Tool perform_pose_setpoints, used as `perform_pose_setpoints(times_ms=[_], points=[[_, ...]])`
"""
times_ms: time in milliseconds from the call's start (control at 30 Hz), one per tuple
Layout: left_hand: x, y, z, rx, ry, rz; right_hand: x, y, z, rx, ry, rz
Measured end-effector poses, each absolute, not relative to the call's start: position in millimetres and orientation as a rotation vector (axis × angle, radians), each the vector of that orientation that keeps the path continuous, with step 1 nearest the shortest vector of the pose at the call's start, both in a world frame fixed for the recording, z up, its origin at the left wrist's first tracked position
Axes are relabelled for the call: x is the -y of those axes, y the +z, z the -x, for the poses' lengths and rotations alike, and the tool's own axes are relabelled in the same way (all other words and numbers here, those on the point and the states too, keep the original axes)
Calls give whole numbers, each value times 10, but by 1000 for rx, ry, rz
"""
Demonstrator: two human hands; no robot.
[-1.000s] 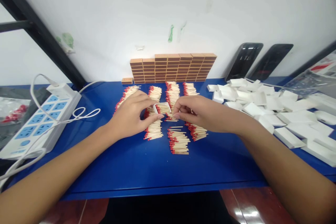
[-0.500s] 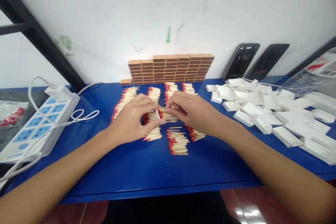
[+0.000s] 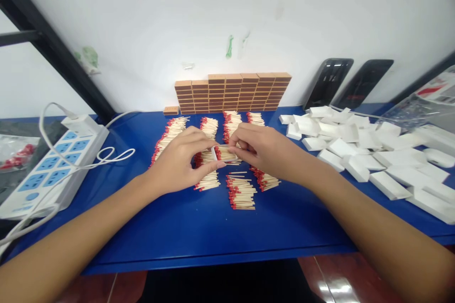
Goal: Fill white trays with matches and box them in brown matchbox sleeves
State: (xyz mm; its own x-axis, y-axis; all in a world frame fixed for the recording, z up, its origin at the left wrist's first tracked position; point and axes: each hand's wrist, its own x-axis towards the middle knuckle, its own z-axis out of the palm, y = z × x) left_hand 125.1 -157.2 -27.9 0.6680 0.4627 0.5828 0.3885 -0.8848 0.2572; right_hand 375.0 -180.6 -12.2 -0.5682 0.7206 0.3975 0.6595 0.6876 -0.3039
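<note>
A small white matchbox tray [image 3: 214,153] is held over the matches by my left hand [image 3: 185,157], its thumb and fingers gripping the tray's left end. Red-headed matches [image 3: 224,153] lie inside it, heads toward the left. My right hand [image 3: 261,150] is closed at the tray's right end, its thumb and fingertips pinching the matches' plain ends; the fingers hide that end of the tray. Loose match piles lie around both hands: one pile [image 3: 242,193] in front, another [image 3: 208,181] below the left hand, and one [image 3: 265,181] beside the right wrist.
Brown matchboxes [image 3: 232,92] are stacked against the wall, with a single matchbox [image 3: 171,110] at their left. Many white trays [image 3: 343,147] are heaped at the right, before two dark phone-like slabs [image 3: 329,80]. A power strip [image 3: 59,163] with a white cable lies left.
My right hand has shifted slightly right, and more of the tray and the matches inside it now shows between the hands. The left hand stays almost still.
</note>
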Motion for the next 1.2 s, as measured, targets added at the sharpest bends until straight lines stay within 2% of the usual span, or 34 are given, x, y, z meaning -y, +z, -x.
perform_pose_setpoints(times_ms=[467, 700, 1200], points=[[1548, -288, -1237, -749, 992, -2758, 1887, 6, -3786, 2476, 295, 1082], [1545, -289, -1246, -742, 1014, -2758, 1890, -13, -3769, 2438, 261, 1052], [1592, -245, -1263, -677, 1013, -2712, 1852, -116, -3732, 2262, 409, 1082]])
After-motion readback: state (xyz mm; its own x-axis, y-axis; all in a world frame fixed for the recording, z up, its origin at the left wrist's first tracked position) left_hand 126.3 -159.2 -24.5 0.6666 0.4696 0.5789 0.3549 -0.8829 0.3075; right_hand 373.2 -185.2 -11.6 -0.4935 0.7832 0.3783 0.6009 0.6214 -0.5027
